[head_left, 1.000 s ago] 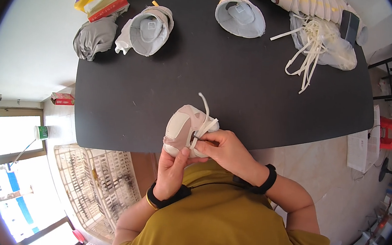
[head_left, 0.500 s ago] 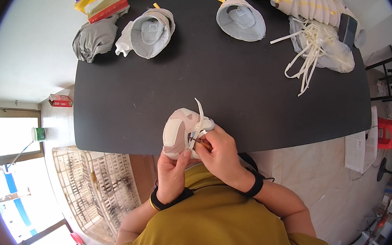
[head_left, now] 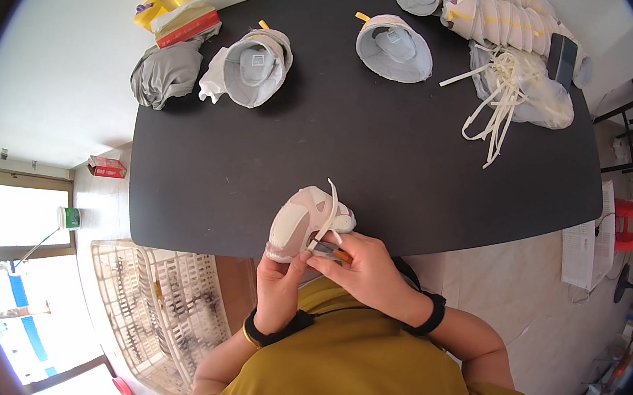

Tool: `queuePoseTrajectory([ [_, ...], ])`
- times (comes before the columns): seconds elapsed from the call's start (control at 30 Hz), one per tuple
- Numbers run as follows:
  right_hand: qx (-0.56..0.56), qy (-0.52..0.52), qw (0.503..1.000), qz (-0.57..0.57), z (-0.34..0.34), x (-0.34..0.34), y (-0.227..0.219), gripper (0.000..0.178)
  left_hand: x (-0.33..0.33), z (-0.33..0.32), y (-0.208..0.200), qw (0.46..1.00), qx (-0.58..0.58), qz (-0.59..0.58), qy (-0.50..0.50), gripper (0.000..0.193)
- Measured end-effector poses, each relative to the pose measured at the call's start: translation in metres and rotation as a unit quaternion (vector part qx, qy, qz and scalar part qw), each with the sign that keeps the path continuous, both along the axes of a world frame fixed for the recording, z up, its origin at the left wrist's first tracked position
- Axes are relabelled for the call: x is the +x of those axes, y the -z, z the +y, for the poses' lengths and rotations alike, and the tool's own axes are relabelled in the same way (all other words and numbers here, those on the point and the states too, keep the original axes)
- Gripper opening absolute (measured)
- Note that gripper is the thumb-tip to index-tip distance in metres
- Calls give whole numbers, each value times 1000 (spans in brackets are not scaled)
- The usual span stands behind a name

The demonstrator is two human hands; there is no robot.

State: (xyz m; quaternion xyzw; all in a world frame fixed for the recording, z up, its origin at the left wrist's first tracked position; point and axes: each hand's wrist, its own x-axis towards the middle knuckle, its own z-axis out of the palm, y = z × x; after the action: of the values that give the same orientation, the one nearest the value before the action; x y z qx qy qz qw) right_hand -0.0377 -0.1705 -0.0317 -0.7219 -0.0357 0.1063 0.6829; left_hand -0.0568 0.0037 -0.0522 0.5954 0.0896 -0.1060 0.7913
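Note:
Just off the table's near edge, a pale pink and white shoe upper (head_left: pixel 295 222) is in my hands. My left hand (head_left: pixel 277 289) grips its lower left end between thumb and fingers. A white shoelace (head_left: pixel 331 205) stands up from the lacing side, its free tip pointing away from me. My right hand (head_left: pixel 370 269) is closed on a small tool with an orange-brown handle (head_left: pixel 341 255) and a thin dark shaft. That shaft meets the upper by the lace, beside my left thumb; its tip is hidden.
Another upper (head_left: pixel 395 49) and a nested stack (head_left: pixel 256 70) stand at the back of the black table (head_left: pixel 299 142). Back right lie long stacked uppers (head_left: pixel 501 21), a bundle of laces (head_left: pixel 507 79) and a phone (head_left: pixel 561 60). Grey cloth (head_left: pixel 165 72) lies back left; a plastic crate (head_left: pixel 170 298) stands below.
The picture has shifted slightly, the table sitting lower and further right. My right hand has tilted flatter, and more of the orange-brown handle shows. Both hands still grip the same things.

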Motion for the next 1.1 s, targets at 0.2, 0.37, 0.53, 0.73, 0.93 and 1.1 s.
queuePoseTrajectory([
  [0.2, -137, -3, 985, -106, -12, -5, -3, 32, 10, 44, -29, 991, 38, -59, 115, 45],
  [0.37, -240, -103, 951, -164, -29, -8, -21, 32, 45, 27, -56, 963, 128, -67, 227, 55],
  [0.53, -202, -109, 959, -167, -47, -4, -16, 33, 55, 7, -48, 918, 198, -211, 273, 48],
  [0.73, -227, -105, 955, -159, -57, -4, -17, 29, 61, 0, -58, 853, 338, -207, 340, 35],
  [0.93, -226, 7, 954, -198, -43, -11, -5, 21, 53, 2, -50, 911, 301, -128, 252, 20],
  [1.1, -100, 26, 991, -79, -36, -8, 2, 12, 41, -5, -58, 875, 381, -191, 230, 17],
])
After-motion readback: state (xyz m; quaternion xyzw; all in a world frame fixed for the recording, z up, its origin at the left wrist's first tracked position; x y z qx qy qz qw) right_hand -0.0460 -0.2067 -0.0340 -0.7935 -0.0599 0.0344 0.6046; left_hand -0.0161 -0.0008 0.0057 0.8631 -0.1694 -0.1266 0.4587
